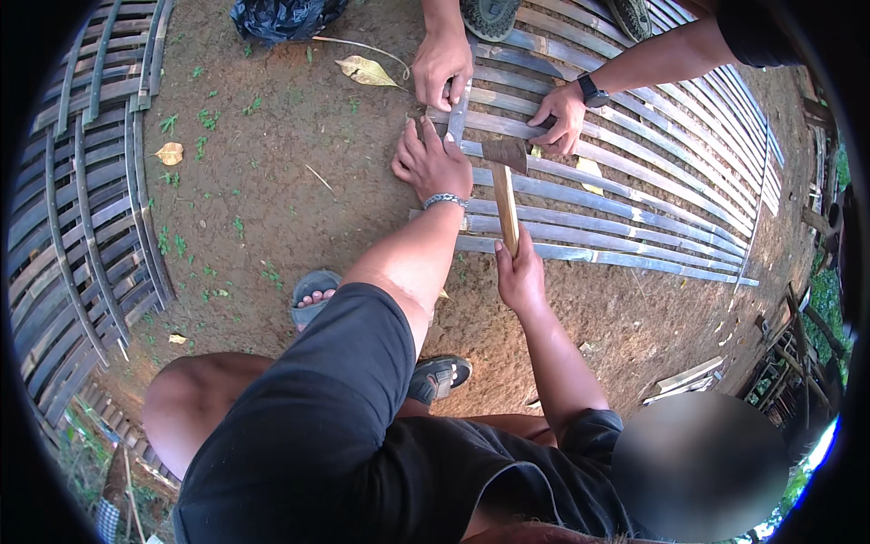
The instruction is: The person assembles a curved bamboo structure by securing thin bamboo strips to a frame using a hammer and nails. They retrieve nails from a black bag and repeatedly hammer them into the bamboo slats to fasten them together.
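My right hand (523, 276) grips the wooden handle of a hatchet (505, 195). Its dark metal head is up, over the slats of a bamboo panel (616, 195) on the ground. My left hand (433, 161), with a bracelet at the wrist, rests with fingers spread at the panel's left end, beside a flat crosspiece (461, 111). A co-worker's hand (444, 68) pinches at this crosspiece just beyond my fingers; what it holds is hidden. The co-worker's other hand (562, 118), below a dark watch, presses on the slats to the right of the hatchet head.
Another slatted panel (77, 227) lies at the left. A black plastic bag (285, 18) sits at the far side near dry leaves (365, 72). The co-worker's shoe (490, 16) is by the panel. My sandalled foot (438, 376) is near; wood pieces (686, 376) lie at the right.
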Demonstrator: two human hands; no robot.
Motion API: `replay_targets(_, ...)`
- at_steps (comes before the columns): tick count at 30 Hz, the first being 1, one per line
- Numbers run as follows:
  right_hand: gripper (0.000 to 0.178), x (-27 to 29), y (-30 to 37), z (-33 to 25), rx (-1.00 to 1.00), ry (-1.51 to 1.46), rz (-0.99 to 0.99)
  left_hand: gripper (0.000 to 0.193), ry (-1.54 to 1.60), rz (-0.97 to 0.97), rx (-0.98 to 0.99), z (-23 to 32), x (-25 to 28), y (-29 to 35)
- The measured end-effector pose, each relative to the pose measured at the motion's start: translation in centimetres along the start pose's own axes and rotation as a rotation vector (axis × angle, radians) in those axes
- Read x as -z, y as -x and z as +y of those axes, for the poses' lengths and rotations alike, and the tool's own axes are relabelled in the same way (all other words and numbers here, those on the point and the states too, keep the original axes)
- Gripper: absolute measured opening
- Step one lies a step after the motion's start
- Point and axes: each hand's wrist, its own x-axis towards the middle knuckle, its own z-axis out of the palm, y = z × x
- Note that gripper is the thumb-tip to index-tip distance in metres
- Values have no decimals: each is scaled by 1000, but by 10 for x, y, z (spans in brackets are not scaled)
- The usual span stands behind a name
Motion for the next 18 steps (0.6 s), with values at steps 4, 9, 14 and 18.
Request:
replay_targets(4,52,-3,-7,-13,-105,18,-31,52,-12,6,1,-2,-2,-1)
replay_targets(9,54,-8,-10,-5,32,-3,45,52,-17,9,-14,-1,-1,-1)
replay_targets(14,55,-7,-20,-11,97,31,65,52,-22,-3,-14,-2,-1,-1)
replay_targets(18,52,-9,-33,-19,225,36,152,50,-20,-5,-11,-3,-3,-2)
